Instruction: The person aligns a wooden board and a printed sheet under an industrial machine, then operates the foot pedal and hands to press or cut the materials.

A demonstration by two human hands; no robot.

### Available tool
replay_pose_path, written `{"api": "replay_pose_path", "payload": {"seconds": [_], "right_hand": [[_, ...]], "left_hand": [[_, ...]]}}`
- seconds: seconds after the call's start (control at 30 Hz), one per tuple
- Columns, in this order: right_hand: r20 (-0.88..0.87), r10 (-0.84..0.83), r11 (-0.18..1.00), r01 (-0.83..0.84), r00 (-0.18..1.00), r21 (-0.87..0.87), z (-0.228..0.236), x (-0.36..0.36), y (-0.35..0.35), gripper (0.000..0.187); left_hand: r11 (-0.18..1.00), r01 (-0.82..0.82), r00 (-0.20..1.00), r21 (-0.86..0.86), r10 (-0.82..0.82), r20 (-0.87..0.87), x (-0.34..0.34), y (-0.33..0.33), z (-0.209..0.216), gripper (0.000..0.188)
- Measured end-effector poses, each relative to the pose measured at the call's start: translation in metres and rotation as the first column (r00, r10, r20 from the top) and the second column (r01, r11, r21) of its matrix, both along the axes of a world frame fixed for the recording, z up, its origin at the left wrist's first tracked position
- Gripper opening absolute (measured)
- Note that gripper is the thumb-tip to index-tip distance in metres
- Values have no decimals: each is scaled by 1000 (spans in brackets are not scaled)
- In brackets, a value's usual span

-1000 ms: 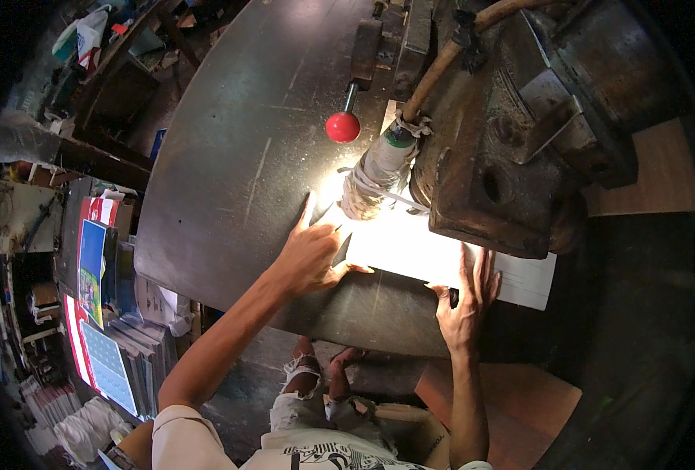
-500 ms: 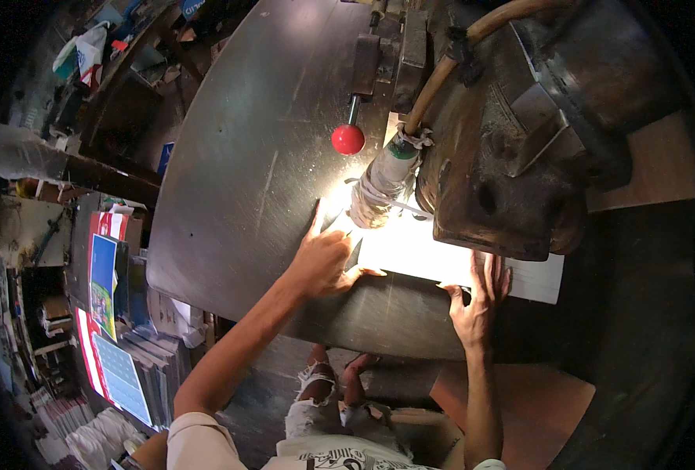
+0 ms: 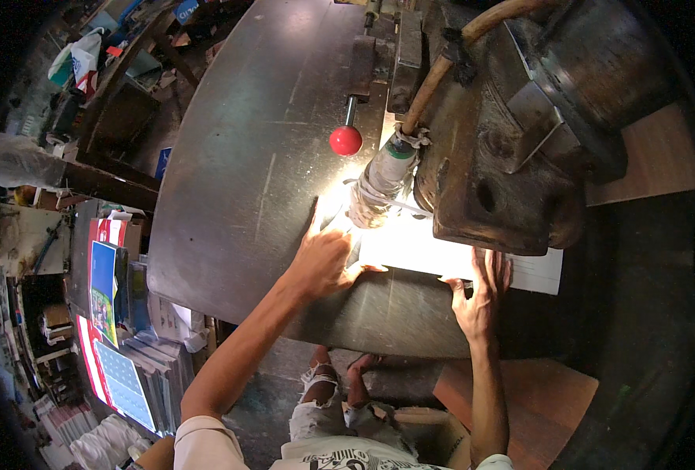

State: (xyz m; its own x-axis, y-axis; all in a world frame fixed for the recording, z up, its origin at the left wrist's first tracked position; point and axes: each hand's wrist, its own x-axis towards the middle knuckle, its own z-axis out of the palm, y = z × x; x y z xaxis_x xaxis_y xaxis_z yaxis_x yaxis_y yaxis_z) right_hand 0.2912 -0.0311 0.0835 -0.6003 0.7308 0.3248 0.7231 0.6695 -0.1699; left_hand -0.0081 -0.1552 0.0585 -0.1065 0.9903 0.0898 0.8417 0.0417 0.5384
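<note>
A white sheet of paper [image 3: 537, 271], or a thin stack of sheets, lies on the dark metal table [image 3: 230, 196], its middle washed out by bright light. My left hand [image 3: 328, 258] is at the paper's left end, fingers stretched forward and thumb out along the near edge; its fingertips are partly lost in glare. Over the near edge, toward the right, my right hand [image 3: 479, 294] rests with long fingers on the sheet and thumb spread aside. Both hands are open. A cloth-wrapped lamp [image 3: 380, 184] shines down between them, and the paper's far part is hidden beneath the heavy machine head [image 3: 504, 157].
A red ball knob [image 3: 346, 141] on a metal rod projects beyond the lamp. A brown bent handle [image 3: 434, 86] runs up from the lamp. Stacked books or calendars [image 3: 124, 376] stand at the left. A brown board [image 3: 520, 407] lies below the table's near edge at right.
The paper's right end has shifted slightly away from me, toward the machine. Both hands keep nearly the same places on it. The whole view has moved a little.
</note>
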Motion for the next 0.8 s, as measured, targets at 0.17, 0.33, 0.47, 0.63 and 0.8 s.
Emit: {"api": "replay_pose_path", "payload": {"seconds": [0.17,0.33,0.47,0.63,0.8], "right_hand": [[3,-7,1000,7,1000,-13,0,-1,3,55],[-17,15,1000,-15,1000,9,-5,2,6,71],[2,13,999,-14,1000,32,-2,1,9,68],[0,27,997,-27,1000,74,5,0,9,60],[-44,10,1000,-10,999,-15,29,-19,7,44]], "left_hand": [[1000,3,1000,0,-3,-6,0,4,1,69],[1000,-4,1000,17,4,-5,0,5,2,61],[999,-5,1000,-44,5,2,-3,6,-2,49],[1000,-17,999,22,16,29,-6,6,-4,49],[1000,24,1000,20,-24,-3,-11,9,-14,46]]}}
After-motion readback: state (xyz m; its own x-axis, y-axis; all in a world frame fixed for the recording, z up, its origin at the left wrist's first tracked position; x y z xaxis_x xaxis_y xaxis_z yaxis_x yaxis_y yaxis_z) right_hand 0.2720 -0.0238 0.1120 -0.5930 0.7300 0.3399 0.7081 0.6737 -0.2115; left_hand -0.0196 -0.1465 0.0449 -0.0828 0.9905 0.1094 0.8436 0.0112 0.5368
